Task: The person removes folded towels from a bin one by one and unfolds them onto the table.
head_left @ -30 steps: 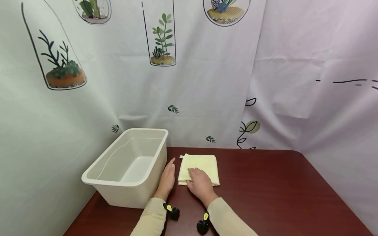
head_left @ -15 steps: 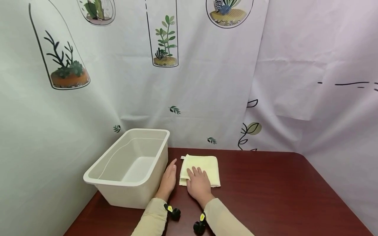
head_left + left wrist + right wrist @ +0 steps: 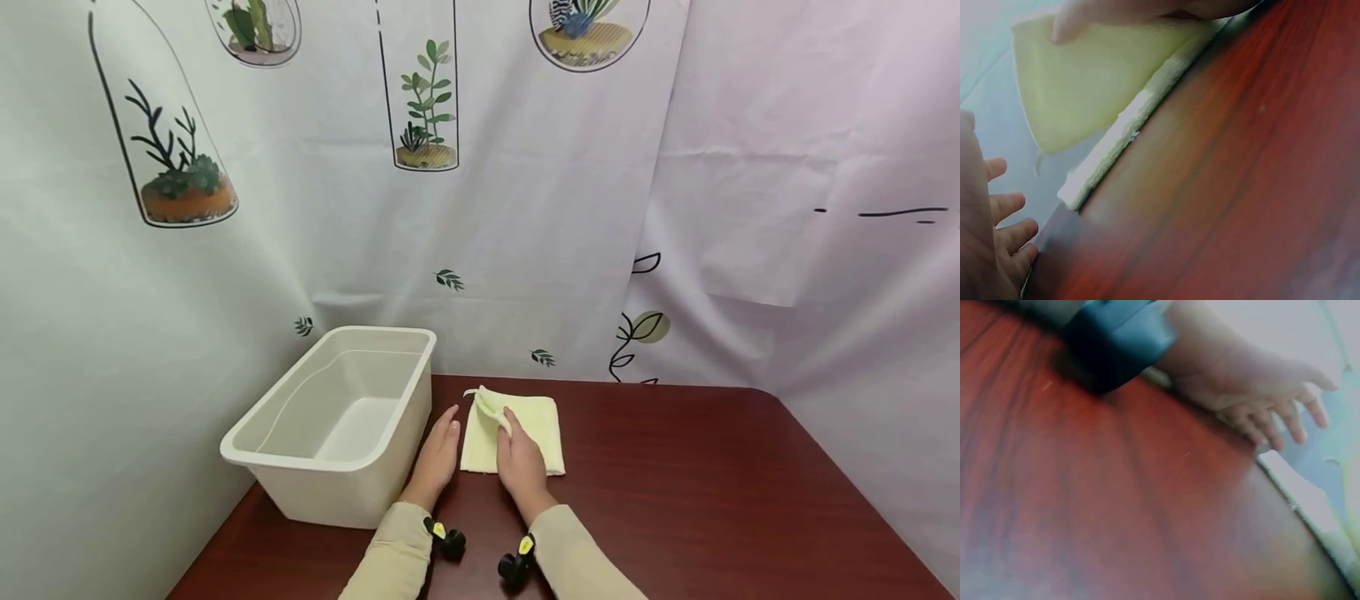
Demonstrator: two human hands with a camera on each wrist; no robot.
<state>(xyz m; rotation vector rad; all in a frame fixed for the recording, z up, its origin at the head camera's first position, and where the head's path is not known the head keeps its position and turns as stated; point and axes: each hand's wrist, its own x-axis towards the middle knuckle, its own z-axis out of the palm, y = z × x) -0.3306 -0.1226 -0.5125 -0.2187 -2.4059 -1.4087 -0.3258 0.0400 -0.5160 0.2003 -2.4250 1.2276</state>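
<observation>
Head view: we have the right hand (image 3: pixel 522 467) pinching a raised fold of the cloth (image 3: pixel 543 429) on the worktop (image 3: pixel 690 483); left hand (image 3: pixel 437 457) empty, fingers extended, between cloth and tub (image 3: pixel 322 492).

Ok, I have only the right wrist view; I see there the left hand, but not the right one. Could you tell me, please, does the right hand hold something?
Observer: Yes. In the head view, the right hand pinches a raised layer of the pale yellow cloth.
Operator: Thank you. And is there something at the left of the left hand?
Observer: Yes, a deep off-white tub; whether the hand touches it, I cannot tell.
Operator: Understood. Behind the table, what is there, please?
Observer: A white curtain with drawn plants on it.
</observation>
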